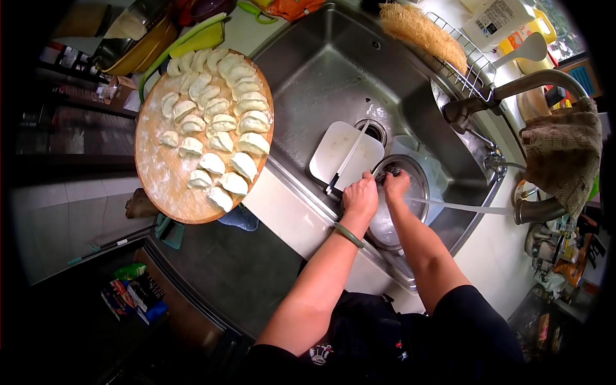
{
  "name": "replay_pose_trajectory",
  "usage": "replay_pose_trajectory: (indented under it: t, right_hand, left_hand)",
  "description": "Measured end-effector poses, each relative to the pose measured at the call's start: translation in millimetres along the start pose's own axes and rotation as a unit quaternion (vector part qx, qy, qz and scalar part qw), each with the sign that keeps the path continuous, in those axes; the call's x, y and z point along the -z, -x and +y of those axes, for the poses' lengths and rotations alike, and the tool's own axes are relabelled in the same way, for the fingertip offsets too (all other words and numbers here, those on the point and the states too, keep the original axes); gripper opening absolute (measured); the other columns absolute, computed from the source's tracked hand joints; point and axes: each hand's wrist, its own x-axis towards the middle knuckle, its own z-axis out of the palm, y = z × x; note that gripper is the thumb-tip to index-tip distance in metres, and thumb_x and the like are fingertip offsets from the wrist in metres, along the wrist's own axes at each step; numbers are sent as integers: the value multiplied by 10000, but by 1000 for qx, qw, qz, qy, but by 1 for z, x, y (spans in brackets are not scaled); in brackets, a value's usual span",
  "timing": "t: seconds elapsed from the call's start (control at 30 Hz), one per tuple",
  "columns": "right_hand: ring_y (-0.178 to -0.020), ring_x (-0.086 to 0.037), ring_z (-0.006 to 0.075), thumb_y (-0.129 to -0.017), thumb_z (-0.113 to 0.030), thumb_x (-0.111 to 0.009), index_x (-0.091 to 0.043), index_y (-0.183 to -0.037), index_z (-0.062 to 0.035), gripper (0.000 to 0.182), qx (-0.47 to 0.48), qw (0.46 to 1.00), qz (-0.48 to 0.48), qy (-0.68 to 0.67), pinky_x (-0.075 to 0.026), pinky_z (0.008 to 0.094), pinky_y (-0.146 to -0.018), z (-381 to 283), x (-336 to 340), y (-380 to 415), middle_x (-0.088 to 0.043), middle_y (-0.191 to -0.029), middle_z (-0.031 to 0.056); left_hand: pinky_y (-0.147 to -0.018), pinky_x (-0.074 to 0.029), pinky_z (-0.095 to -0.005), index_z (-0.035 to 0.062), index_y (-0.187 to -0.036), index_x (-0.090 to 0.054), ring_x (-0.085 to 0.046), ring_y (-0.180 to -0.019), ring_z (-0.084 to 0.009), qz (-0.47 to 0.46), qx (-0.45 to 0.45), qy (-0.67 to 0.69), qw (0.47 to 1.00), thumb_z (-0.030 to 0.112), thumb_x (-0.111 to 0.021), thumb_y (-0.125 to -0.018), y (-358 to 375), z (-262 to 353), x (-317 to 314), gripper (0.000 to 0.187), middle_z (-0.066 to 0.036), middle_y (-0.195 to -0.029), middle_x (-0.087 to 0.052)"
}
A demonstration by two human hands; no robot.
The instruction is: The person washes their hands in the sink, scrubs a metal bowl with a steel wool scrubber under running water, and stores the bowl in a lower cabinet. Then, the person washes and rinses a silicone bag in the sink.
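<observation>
My left hand (360,197), with a green bangle at the wrist, is closed at the near-left rim of a round, shiny metal pan (420,183) in the sink. Beside it, my right hand (396,185) has its fingers curled over a small dark piece (387,172) at the pan's upper edge; I cannot tell what that piece is. A stream of water (468,207) runs from the right into the pan. Just left of the pan lies a white rectangular tray (327,151), with a thin white stick (351,156), black at one end, across it.
The steel sink (308,83) surrounds the pan, its drain (372,130) above the tray. A round wooden board (157,176) carries several rows of floured dumplings (218,122) at left. The faucet (459,112) has a brown cloth (558,147) over it. A loofah (423,35) rests by a wire rack.
</observation>
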Motion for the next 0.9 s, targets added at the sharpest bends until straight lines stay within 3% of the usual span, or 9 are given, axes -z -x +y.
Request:
replay_pose_trajectory:
  t: [0.13,0.2,0.27,0.4,0.43,0.6,0.67,0.73,0.9]
  right_hand:
    - [-829,-590,372,-621,-156,-658,-610,-852,45,310,-148,989,25,9,-458,419,-752,29,10,-4,-606,-842,244]
    - [-829,-591,372,-633,-157,-648,-613,-829,41,282,-113,991,67,23,-459,414,-751,30,3,-7,-605,-852,248]
    - [-800,-598,367,-643,-141,-637,-614,-819,29,246,-149,989,-20,-12,-460,409,-726,23,2,-14,-612,-811,237]
    - [-679,-591,364,-629,-87,-615,-594,-763,28,178,47,994,-80,-52,-449,411,-634,-5,0,10,-599,-705,224]
    - [-658,-579,372,-612,-73,-601,-575,-730,42,167,35,986,-95,-135,-444,413,-621,-12,4,20,-590,-696,233]
    - [-694,-589,374,-613,-92,-602,-591,-749,43,191,54,994,-28,-85,-454,415,-638,4,-5,-6,-595,-719,241]
    - [-727,-595,372,-613,-132,-621,-606,-767,28,223,-104,992,72,27,-461,417,-664,10,-6,-12,-600,-731,235]
    - [-752,-598,368,-606,-180,-642,-610,-775,18,262,-109,991,69,31,-463,424,-693,10,-7,-9,-603,-744,233]
    - [-717,-593,369,-605,-168,-650,-604,-781,16,259,63,995,-72,-19,-460,422,-680,-3,0,8,-602,-726,224]
  left_hand:
    - [-658,-491,-429,-6,-833,-519,-624,-721,-348,5,3,3,1000,79,-433,-775,2,2,1,134,-215,-734,-619]
    - [-649,-500,-408,4,-838,-522,-631,-710,-320,9,-7,-22,1000,105,-400,-818,2,2,2,160,-192,-733,-627]
    - [-640,-509,-386,13,-843,-525,-637,-699,-293,9,-17,-45,999,131,-368,-861,5,2,1,197,-169,-732,-634]
    - [-645,-497,-420,-4,-811,-519,-628,-696,-341,18,-14,6,1000,76,-424,-777,2,2,0,128,-207,-723,-622]
    - [-644,-498,-418,-4,-811,-519,-628,-693,-339,18,-11,8,1000,74,-423,-778,2,1,0,128,-205,-721,-623]
    - [-650,-496,-425,-5,-817,-513,-626,-708,-344,6,-11,11,1000,77,-432,-775,3,2,3,123,-213,-731,-620]
    - [-651,-495,-428,-6,-818,-511,-626,-714,-346,6,-7,7,1000,79,-436,-774,2,1,3,121,-216,-734,-619]
    - [-659,-493,-430,-7,-816,-507,-625,-722,-348,-2,0,16,1000,77,-442,-771,3,2,3,116,-220,-739,-618]
    - [-669,-492,-429,-14,-824,-506,-624,-724,-348,-1,-3,25,1000,71,-439,-769,0,2,3,121,-218,-742,-619]
